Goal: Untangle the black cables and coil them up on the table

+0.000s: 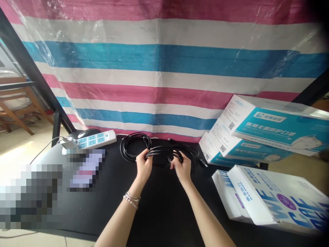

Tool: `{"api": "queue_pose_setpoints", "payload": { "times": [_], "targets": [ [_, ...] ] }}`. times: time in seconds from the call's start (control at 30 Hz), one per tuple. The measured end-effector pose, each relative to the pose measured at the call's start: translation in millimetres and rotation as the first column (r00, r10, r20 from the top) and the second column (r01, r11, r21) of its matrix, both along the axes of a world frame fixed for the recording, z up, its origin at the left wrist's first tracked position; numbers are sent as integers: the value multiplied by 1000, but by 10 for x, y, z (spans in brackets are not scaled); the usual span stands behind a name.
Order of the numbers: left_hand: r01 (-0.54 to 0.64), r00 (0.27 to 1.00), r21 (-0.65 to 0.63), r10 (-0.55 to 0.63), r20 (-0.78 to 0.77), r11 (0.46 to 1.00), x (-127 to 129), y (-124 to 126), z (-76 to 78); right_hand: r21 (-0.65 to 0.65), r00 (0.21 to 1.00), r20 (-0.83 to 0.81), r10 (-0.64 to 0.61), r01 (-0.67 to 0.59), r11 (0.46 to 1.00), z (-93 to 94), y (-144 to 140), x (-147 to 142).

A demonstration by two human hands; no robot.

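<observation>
Between my hands stretches a coiled black cable [161,150], its loops bundled together. My left hand [144,164] is closed around the bundle's left end, thumb on top. At the right end my right hand [182,166] grips the same loops, fingers curled under. A second black cable coil [124,147] lies on the table behind and left of my left hand. Behind my right hand rests more black cable [191,150], and a plug end [203,162] sticks out toward the boxes. Which coil that plug belongs to, I cannot tell.
On the black table [110,212], a white power strip [109,137] and a dark mouse [88,133] sit at the back left. Blue-and-white mask boxes [282,127] are stacked at right, with white cartons [277,199] in front. A striped plastic sheet [154,61] hangs behind.
</observation>
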State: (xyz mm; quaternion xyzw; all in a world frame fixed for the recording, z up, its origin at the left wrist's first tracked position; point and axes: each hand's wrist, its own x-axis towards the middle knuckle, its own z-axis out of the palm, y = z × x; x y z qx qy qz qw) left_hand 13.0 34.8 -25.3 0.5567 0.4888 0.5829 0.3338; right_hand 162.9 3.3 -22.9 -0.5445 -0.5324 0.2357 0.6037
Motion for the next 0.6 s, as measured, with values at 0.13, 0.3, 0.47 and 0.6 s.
{"api": "queue_pose_setpoints", "payload": {
  "times": [0.13, 0.3, 0.47, 0.6],
  "targets": [
    [0, 1000, -20, 0, 1, 1000, -25, 11, 10, -33, 992, -105, 68, -72, 997, -20, 33, -47],
    [-3, 999, -32, 2, -53, 999, -10, -3, 66, -69, 983, -164, 83, -95, 993, -39, -11, -58],
    [-10, 998, -60, 6, -69, 998, 3, 16, 39, -86, 985, -161, 68, -82, 993, -73, -29, -48],
    [-15, 996, -57, 10, -93, 998, -12, 40, 11, -89, 986, -153, 70, -84, 992, -112, -17, -66]
  ]
}}
